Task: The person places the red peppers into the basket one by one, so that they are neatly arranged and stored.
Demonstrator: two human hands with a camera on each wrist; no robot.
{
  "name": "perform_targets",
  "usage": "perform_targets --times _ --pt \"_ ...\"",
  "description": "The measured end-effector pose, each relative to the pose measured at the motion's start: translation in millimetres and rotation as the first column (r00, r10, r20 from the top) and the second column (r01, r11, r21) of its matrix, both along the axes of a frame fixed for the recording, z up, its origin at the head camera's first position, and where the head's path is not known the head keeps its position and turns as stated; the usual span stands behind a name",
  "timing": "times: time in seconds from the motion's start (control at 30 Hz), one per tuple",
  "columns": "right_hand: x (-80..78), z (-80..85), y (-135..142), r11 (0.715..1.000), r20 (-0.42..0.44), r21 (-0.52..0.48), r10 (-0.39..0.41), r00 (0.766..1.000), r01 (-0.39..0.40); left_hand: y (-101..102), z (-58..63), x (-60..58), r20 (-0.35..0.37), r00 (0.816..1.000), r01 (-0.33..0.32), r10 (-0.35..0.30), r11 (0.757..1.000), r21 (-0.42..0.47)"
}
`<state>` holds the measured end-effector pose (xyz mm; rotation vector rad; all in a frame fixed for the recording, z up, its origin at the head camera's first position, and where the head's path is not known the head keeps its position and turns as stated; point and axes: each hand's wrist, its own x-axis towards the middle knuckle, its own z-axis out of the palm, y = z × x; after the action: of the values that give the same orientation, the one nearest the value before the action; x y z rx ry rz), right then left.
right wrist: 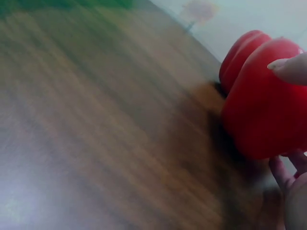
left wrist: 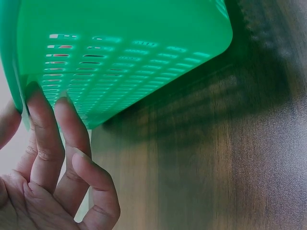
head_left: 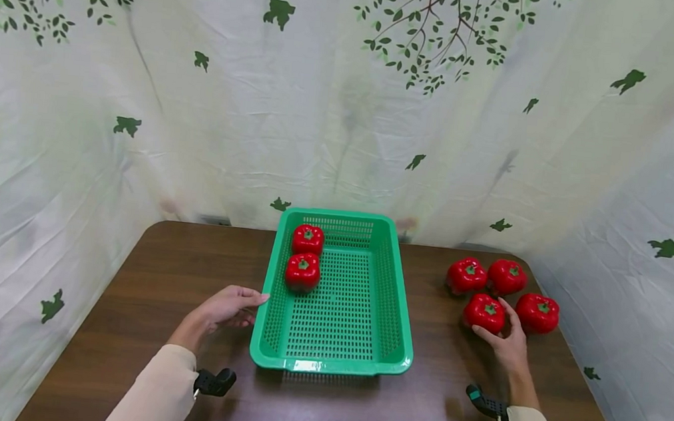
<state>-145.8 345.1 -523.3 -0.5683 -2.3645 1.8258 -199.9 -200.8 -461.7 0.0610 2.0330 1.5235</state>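
A green perforated plastic basket (head_left: pixel 347 368) stands on the wooden table. Its left rim is pinched by my left hand (head_left: pixel 226 306), thumb over the edge and fingers against the outer side wall (left wrist: pixel 120 24). Two red bell peppers, a far one (head_left: pixel 308 240) and a near one (head_left: pixel 303 272), sit in a line along the basket's left side. Over at the right, my right hand (head_left: pixel 510 346) grips another red bell pepper (head_left: pixel 482 313) between thumb and fingers. In the right wrist view this pepper (right wrist: pixel 268 100) partly covers a second one behind it.
Close around the right hand are three more bell peppers, at the back left (head_left: pixel 466 276), back right (head_left: pixel 507 277) and right (head_left: pixel 537 313). A leaf-printed cloth (head_left: pixel 344 124) hangs behind the table (head_left: pixel 207 252) and along both sides.
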Motion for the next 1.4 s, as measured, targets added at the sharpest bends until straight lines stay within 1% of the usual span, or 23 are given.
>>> perform_targets --times 0.1,0.23,0.33,0.53,0.7,0.8,0.93,1.07,1.23,1.4 --pt "1.8 -1.1 -1 1.0 -0.023 -0.017 0.014 1.0 -0.014 0 0.5 0.0 -0.001 1.0 0.001 -0.001 1.0 0.001" --pt "4.1 -1.9 -3 1.0 -0.029 -0.013 0.02 0.999 -0.02 0 1.0 0.6 -0.001 1.0 -0.004 0.004 1.0 -0.002" --pt "5.7 -3.3 -5 1.0 -0.029 0.003 0.01 1.0 -0.01 1 1.7 1.8 -0.002 1.0 -0.011 0.011 1.0 -0.006" --pt "6.7 -5.9 -10 1.0 -0.036 -0.017 -0.02 0.999 0.02 2 2.2 3.5 -0.004 1.0 -0.02 0.02 1.0 -0.021" --pt "8.5 -5.0 -14 0.998 -0.033 -0.037 -0.042 0.999 0.041 3 2.1 3.9 -0.009 1.0 -0.021 0.021 1.0 -0.019" --pt "8.8 -3.6 -15 0.999 -0.026 -0.035 -0.022 0.999 0.021 3 1.7 3.5 -0.013 1.0 -0.021 0.021 1.0 -0.017" --pt "8.2 0.6 -17 1.0 -0.032 -0.028 0.013 0.999 -0.014 2 0.8 3.2 -0.02 1.0 -0.018 0.017 1.0 -0.011" --pt "7.2 7.0 -19 0.999 -0.046 -0.017 0.03 0.998 -0.031 1 0.2 4.7 -0.019 1.0 -0.02 0.02 1.0 -0.01" --pt "5.5 16.5 -22 0.999 -0.073 0.014 0.052 0.996 -0.051 2 0.2 5.5 -0.013 0.999 -0.03 0.03 0.999 -0.011" --pt "4.1 28.1 -26 0.997 -0.091 0.019 0.078 0.993 -0.077 2 0.1 4.2 -0.019 0.999 -0.032 0.032 0.999 -0.01"
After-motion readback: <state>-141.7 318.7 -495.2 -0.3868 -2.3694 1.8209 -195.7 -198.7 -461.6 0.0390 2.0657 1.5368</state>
